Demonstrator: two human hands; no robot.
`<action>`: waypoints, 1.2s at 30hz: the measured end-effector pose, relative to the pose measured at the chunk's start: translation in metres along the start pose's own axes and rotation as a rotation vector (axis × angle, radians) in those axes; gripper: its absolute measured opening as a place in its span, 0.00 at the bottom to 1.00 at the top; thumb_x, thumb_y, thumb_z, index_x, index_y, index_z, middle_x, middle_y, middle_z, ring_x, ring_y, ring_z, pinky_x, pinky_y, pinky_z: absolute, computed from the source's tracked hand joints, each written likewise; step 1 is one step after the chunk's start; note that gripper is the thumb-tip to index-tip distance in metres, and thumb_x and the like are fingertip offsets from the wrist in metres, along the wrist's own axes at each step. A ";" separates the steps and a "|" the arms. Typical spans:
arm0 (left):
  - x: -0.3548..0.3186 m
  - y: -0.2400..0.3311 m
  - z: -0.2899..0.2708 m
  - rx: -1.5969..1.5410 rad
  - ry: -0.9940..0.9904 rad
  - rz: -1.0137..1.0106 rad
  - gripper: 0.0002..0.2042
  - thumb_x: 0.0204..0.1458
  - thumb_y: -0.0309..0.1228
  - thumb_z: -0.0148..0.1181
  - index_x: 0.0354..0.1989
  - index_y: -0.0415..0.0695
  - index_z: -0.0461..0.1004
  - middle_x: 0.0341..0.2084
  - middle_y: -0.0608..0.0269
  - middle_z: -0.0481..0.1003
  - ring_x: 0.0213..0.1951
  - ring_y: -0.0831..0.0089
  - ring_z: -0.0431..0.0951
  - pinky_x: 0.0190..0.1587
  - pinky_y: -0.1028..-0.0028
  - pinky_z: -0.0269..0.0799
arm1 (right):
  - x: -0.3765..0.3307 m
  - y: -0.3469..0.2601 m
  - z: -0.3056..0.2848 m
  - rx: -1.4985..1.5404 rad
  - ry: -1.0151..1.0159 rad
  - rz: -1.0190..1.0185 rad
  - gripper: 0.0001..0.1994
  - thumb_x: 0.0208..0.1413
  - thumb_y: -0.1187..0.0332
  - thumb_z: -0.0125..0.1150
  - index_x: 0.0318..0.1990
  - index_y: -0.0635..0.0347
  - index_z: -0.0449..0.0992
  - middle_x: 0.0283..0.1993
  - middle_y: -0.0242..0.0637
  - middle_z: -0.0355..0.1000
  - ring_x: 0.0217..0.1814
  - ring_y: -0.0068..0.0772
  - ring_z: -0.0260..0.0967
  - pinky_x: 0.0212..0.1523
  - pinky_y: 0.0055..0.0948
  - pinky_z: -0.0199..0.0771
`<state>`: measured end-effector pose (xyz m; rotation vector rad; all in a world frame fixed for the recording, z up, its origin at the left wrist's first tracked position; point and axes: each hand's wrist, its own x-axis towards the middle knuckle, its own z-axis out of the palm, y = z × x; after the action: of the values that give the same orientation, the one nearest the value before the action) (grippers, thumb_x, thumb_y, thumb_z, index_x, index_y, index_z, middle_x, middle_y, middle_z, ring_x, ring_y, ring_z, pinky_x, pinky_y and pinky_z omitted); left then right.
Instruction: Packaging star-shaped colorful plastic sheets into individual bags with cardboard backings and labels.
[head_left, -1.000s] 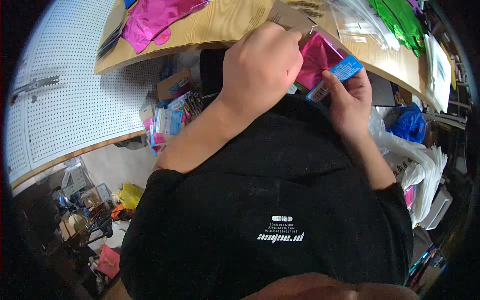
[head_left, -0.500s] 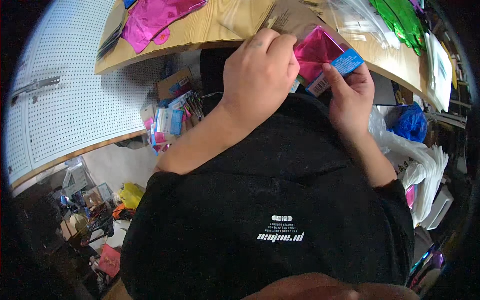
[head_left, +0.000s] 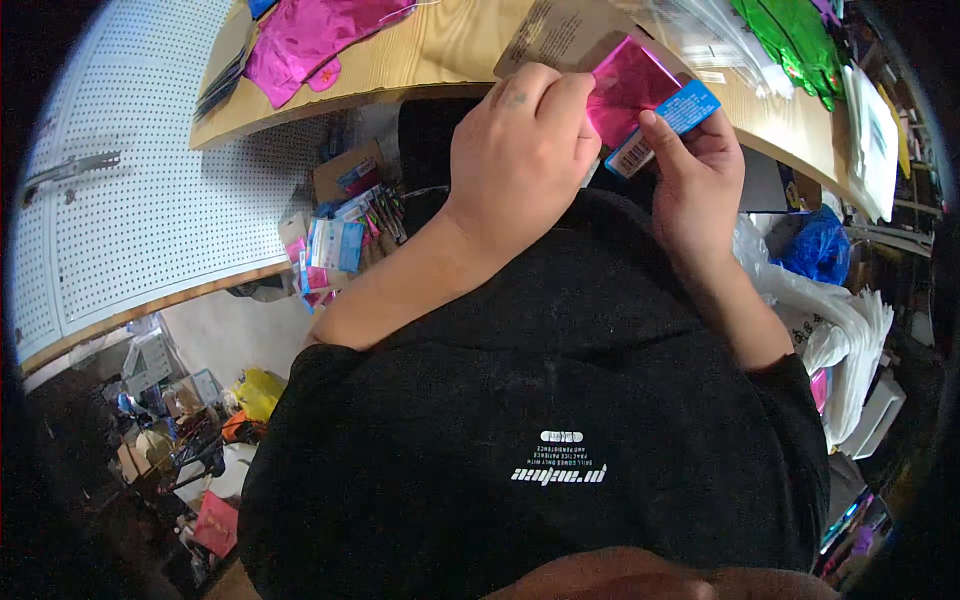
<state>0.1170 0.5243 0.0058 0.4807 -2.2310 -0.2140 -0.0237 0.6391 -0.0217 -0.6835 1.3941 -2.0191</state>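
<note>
Over the table's near edge, both my hands hold a shiny pink foil packet [head_left: 630, 90] with a blue card header [head_left: 677, 118]. My right hand [head_left: 695, 185] pinches the card at its lower right corner, the thumb lying on top. My left hand [head_left: 525, 155] is closed at the foil's left edge, its fingertips partly hidden behind the knuckles. Just beyond the packet, a brown printed cardboard piece [head_left: 565, 40] lies on the wooden table [head_left: 440, 50].
A crumpled pink foil balloon [head_left: 300, 45] lies at the table's left, a green foil one [head_left: 795, 45] at its right beside clear plastic bags [head_left: 715, 40]. Below left sits a box of small packets [head_left: 335, 243]. White plastic bags [head_left: 850, 345] hang at the right.
The foil packet and its card have shifted slightly up and left, tilting a little, with my right hand. My left hand has barely moved. More of the brown cardboard shows.
</note>
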 end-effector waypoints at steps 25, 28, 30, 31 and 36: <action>-0.006 -0.002 0.015 -1.341 0.080 -0.576 0.31 0.54 0.12 0.66 0.61 0.36 0.54 0.55 0.47 0.74 0.55 0.66 0.80 0.58 0.68 0.79 | 0.009 -0.005 0.022 0.214 -0.007 0.100 0.09 0.62 0.78 0.68 0.48 0.59 0.78 0.41 0.30 0.81 0.37 0.19 0.78 0.38 0.20 0.77; -0.006 0.001 0.013 -1.308 0.113 -0.590 0.31 0.54 0.11 0.65 0.61 0.36 0.53 0.54 0.47 0.74 0.53 0.66 0.81 0.57 0.68 0.80 | 0.007 -0.010 0.032 0.202 -0.009 0.090 0.09 0.61 0.77 0.70 0.46 0.58 0.78 0.40 0.31 0.81 0.37 0.19 0.77 0.37 0.20 0.76; -0.007 0.003 0.013 -1.269 0.138 -0.594 0.31 0.54 0.11 0.65 0.61 0.37 0.52 0.53 0.46 0.75 0.52 0.66 0.81 0.55 0.68 0.81 | 0.009 -0.006 0.024 0.175 -0.021 0.102 0.09 0.60 0.77 0.71 0.46 0.58 0.79 0.40 0.31 0.81 0.37 0.19 0.77 0.37 0.19 0.76; -0.007 0.002 0.013 -1.259 0.141 -0.566 0.33 0.54 0.11 0.65 0.62 0.36 0.51 0.53 0.46 0.75 0.52 0.66 0.82 0.54 0.69 0.81 | 0.009 -0.005 0.022 0.148 -0.031 0.115 0.10 0.59 0.77 0.72 0.46 0.58 0.79 0.40 0.31 0.81 0.37 0.19 0.77 0.37 0.19 0.75; -0.010 -0.002 0.013 -1.247 0.138 -0.603 0.42 0.55 0.12 0.65 0.71 0.36 0.41 0.51 0.46 0.76 0.50 0.67 0.82 0.52 0.70 0.82 | 0.009 -0.007 0.026 0.122 -0.057 0.104 0.10 0.59 0.76 0.72 0.47 0.59 0.79 0.39 0.30 0.81 0.38 0.20 0.78 0.37 0.20 0.76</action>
<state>0.1135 0.5267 -0.0098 0.3984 -1.3602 -1.6675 -0.0132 0.6184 -0.0063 -0.5974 1.2376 -1.9691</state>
